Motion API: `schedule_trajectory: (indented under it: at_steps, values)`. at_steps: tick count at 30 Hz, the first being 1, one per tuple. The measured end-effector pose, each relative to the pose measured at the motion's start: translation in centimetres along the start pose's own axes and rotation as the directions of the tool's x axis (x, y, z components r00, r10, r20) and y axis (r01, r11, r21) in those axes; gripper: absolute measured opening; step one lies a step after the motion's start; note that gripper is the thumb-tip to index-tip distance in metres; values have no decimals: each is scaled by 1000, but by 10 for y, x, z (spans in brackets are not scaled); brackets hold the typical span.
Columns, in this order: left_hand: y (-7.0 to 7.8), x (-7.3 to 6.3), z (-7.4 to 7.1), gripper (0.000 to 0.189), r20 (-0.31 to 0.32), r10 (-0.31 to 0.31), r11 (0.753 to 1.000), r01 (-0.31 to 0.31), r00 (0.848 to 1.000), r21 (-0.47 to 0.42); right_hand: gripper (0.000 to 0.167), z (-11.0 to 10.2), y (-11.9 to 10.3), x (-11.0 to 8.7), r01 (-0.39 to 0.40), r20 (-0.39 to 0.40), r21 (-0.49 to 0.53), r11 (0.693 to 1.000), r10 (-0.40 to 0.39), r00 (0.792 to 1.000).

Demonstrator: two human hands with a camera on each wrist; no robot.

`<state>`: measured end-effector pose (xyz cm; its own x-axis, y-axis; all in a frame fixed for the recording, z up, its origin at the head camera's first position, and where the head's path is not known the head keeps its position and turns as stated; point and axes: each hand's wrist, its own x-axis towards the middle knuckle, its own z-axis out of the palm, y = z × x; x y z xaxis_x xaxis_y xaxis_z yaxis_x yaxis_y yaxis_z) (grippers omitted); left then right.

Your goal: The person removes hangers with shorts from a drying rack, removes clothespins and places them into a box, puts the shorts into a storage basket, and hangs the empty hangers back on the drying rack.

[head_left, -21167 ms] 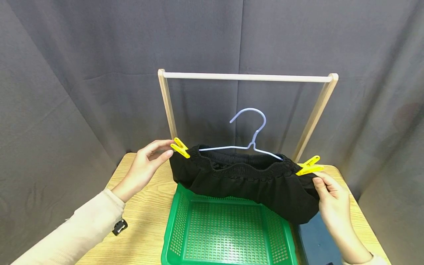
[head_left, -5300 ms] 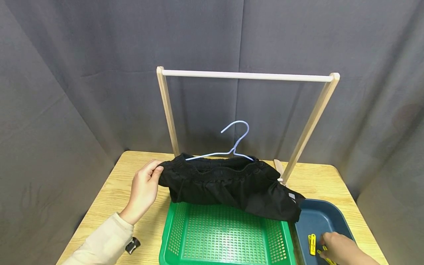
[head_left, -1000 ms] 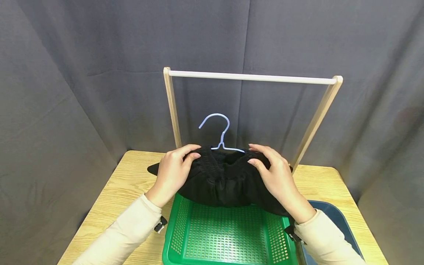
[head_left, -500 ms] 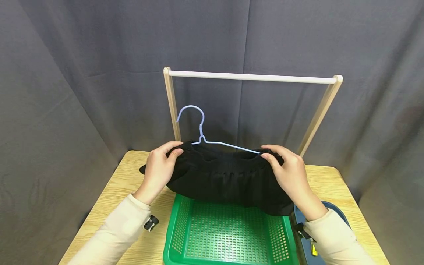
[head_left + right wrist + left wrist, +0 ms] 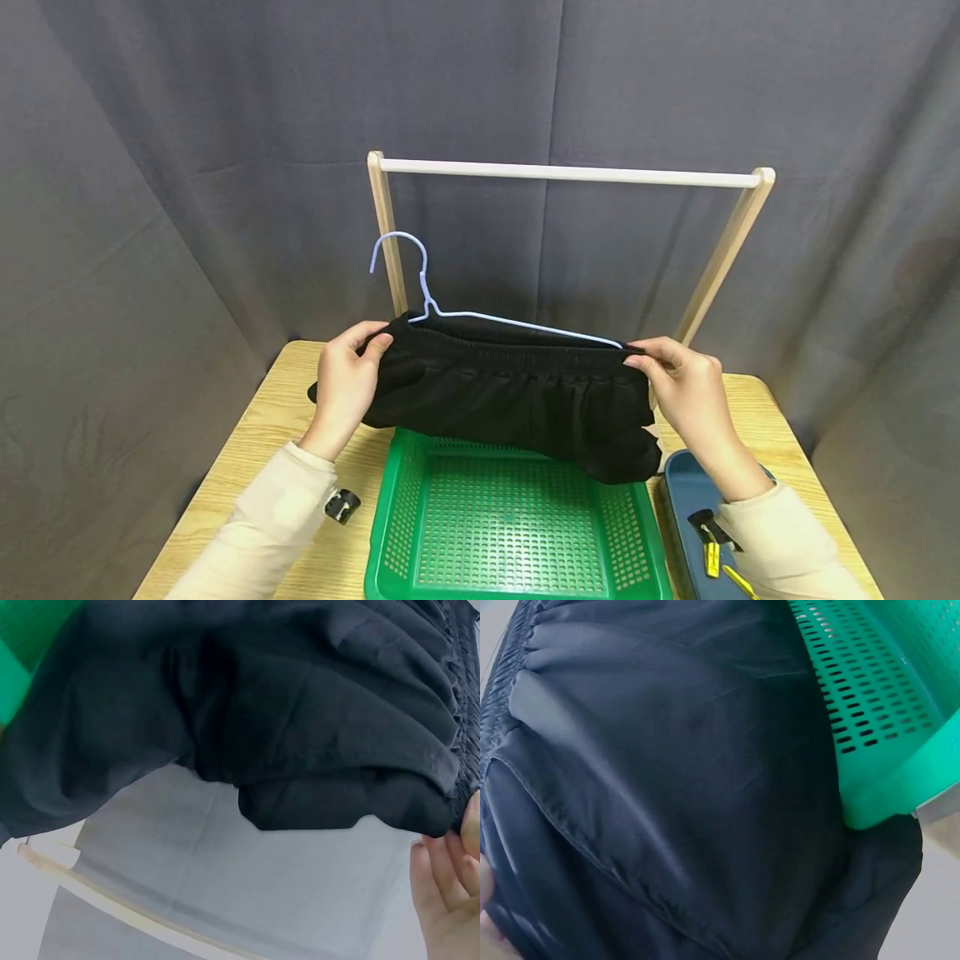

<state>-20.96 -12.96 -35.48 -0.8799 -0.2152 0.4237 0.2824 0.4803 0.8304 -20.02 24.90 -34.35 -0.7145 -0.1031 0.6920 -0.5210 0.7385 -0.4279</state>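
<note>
A pair of black shorts [image 5: 517,408] with a gathered elastic waistband is held up over the front of the table. My left hand [image 5: 345,379] pinches the waistband's left end between thumb and fingers. At the other end, my right hand [image 5: 688,392] pinches the waistband corner, right at the tip of the light-blue hanger [image 5: 525,326]. The hanger's bar runs inside the waist opening, its hook rising near the left hand. Dark fabric [image 5: 690,765] fills most of the left wrist view. In the right wrist view, the fingers [image 5: 444,874] are at the waistband edge.
A green perforated basket [image 5: 380,525] stands below the shorts. On its right, a blue tray [image 5: 678,479] holds yellow clothespins [image 5: 712,560], partly hidden by the right sleeve. Behind stands a wooden rack with a white rail [image 5: 555,172]. Grey curtains surround the wooden table [image 5: 273,417].
My hands have moved apart, drawing the waistband wide, and the hanger's hook has shifted left. Two yellow clothespins gripped the waistband much earlier; none shows on it now.
</note>
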Motion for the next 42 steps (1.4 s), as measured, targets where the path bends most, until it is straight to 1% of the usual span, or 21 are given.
schedule_trajectory:
  at_steps: [5,8,10,13,16,18,19,21,23,25,27,29,31,33,34,35,37,39,42]
  values:
    - [-3,-1,3,13,-18,5,1000,-5,1000,-23,15,2,0,-9,-46,27,7,999,46,999]
    - [-4,0,5,14,-31,11,1000,-11,999,-21,13,4,-3,-14,-115,65,24,993,114,991]
    - [-4,0,7,13,-33,9,1000,-10,999,-17,14,5,-5,-17,-181,100,40,983,177,979]
    - [-3,0,8,13,-32,2,1000,-3,999,-24,15,5,-9,-21,-279,151,57,959,268,952]
    - [-1,1,9,13,-26,-3,999,1,1000,-54,15,8,-12,-25,-328,188,59,943,312,931]
    - [1,2,9,14,-26,-2,997,0,1000,-75,15,11,-14,-28,-338,200,59,939,321,926]
    - [2,3,9,14,-24,-2,997,0,1000,-82,14,13,-15,-30,-334,205,58,941,316,926]
    - [4,4,8,14,-17,-2,996,0,1000,-90,14,16,-18,-36,-314,216,62,947,294,931]
    - [6,3,7,14,-11,-2,996,1,1000,-93,13,19,-21,-42,-275,247,74,959,250,936]
    - [7,3,6,14,2,1,996,-1,1000,-93,15,22,-24,-48,-204,293,86,975,171,941]
    - [8,2,6,15,22,8,996,-6,1000,-88,18,25,-28,-54,-111,338,101,989,71,938]
    - [9,1,6,16,46,16,997,-12,999,-77,21,27,-31,-59,-10,375,110,994,-33,926]
    - [11,0,6,16,71,27,998,-23,997,-57,23,30,-35,-64,92,398,122,988,-134,907]
    - [13,-1,7,17,92,37,999,-34,995,-40,23,32,-40,-68,170,421,122,978,-206,883]
    - [14,-2,8,18,101,42,999,-39,994,-29,23,33,-42,-69,195,436,118,974,-228,871]
    - [15,-3,8,18,107,52,999,-51,993,-15,23,34,-43,-70,219,447,116,969,-248,860]
    - [18,-5,10,18,116,84,996,-86,990,12,23,35,-45,-72,240,477,105,965,-261,839]
    - [20,-8,11,18,121,125,991,-131,985,41,24,35,-46,-73,243,502,96,965,-258,826]
    - [21,-10,13,19,127,195,976,-205,973,74,26,34,-48,-73,239,529,97,966,-253,810]
